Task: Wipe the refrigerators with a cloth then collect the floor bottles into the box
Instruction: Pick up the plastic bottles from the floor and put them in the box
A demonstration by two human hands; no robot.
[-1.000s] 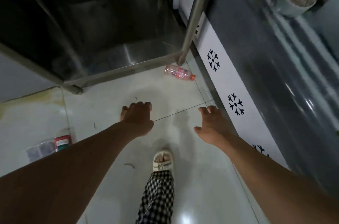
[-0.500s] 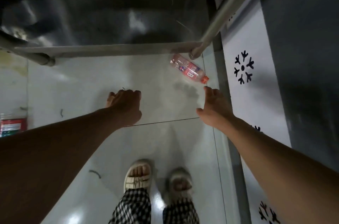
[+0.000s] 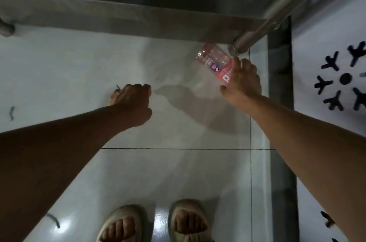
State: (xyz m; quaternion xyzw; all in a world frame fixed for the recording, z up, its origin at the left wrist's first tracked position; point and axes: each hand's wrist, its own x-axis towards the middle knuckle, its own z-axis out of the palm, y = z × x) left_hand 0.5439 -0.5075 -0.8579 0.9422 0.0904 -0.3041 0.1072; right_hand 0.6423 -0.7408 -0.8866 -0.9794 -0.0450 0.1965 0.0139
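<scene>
A pale tiled floor [image 3: 178, 172] fills most of the view, glossy near the bottom edge and crossed by dark grout lines; along the top runs the grey lower rail of a metal frame [image 3: 126, 18], with a dark reflective surface behind it; at the right stands a white panel [image 3: 324, 43] printed with black snowflake marks, a dark grey strip running down between it and the tiles; a round steel leg [image 3: 263, 26] slants down from the upper right and meets the floor at the corner of the frame; two bare forearms reach forward from the lower corners; at the bottom edge are two feet in pale open-toed sandals [image 3: 156, 222], side by side; the left hand [image 3: 132, 103] hangs over the floor left of centre, well apart from the bottle, its fingers curled loosely under and holding nothing; the right hand [image 3: 243, 81] reaches down at the foot of the leg, its fingers and thumb bent round the near end of the bottle; the bottle [image 3: 214, 61], clear plastic with a pink label, lies on its side on the floor just beside the leg's foot, its far end pointing under the rail and its near end hidden by the hand; a few small dark scraps lie on the tiles at the left.
</scene>
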